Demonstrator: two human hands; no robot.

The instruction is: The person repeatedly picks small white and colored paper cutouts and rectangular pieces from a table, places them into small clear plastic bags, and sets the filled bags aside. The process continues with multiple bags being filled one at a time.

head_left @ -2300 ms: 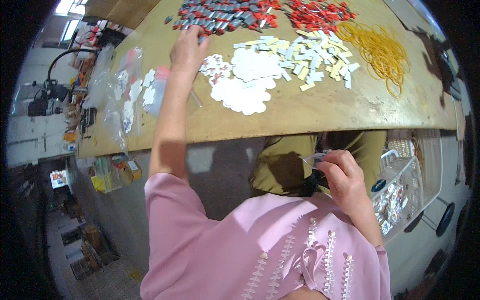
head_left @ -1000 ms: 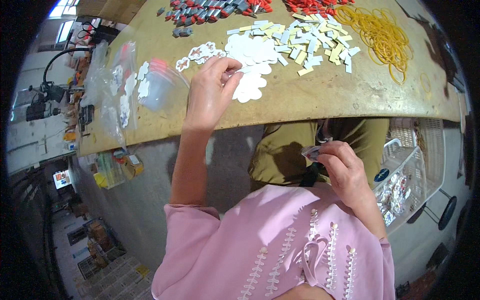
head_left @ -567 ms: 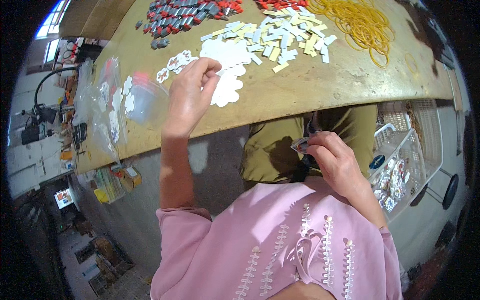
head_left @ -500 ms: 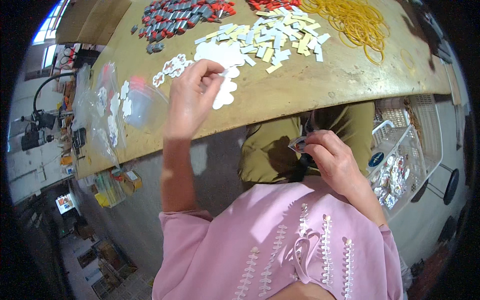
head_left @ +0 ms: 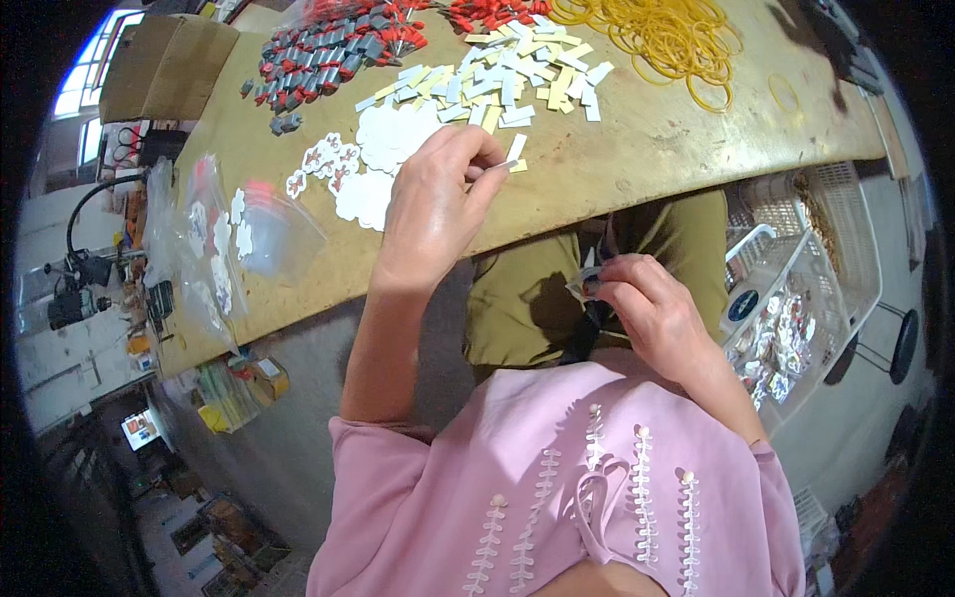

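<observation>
My left hand (head_left: 438,204) is over the table, thumb and fingers pinched on a small pale strip (head_left: 511,165). Another white strip (head_left: 517,147) lies right by the fingertips. Just beyond is a heap of small white and yellow strips (head_left: 507,75). Beside this hand, white scalloped cards (head_left: 366,199) are stacked, with smaller printed cut-outs (head_left: 323,159) to their left. My right hand (head_left: 652,308), above my lap, is closed on a small clear plastic bag (head_left: 583,286); its contents are too small to make out.
Grey-and-red small parts (head_left: 328,65) and yellow rubber bands (head_left: 667,40) are heaped at the back of the table. Clear plastic bags (head_left: 274,234) lie at the left edge. A white plastic basket (head_left: 846,269) with packed small bags (head_left: 781,333) stands at the right.
My left hand has moved right, from above the white scalloped cards to beside the strip heap. Loose strips now show at its fingertips. My right hand still holds the small bag.
</observation>
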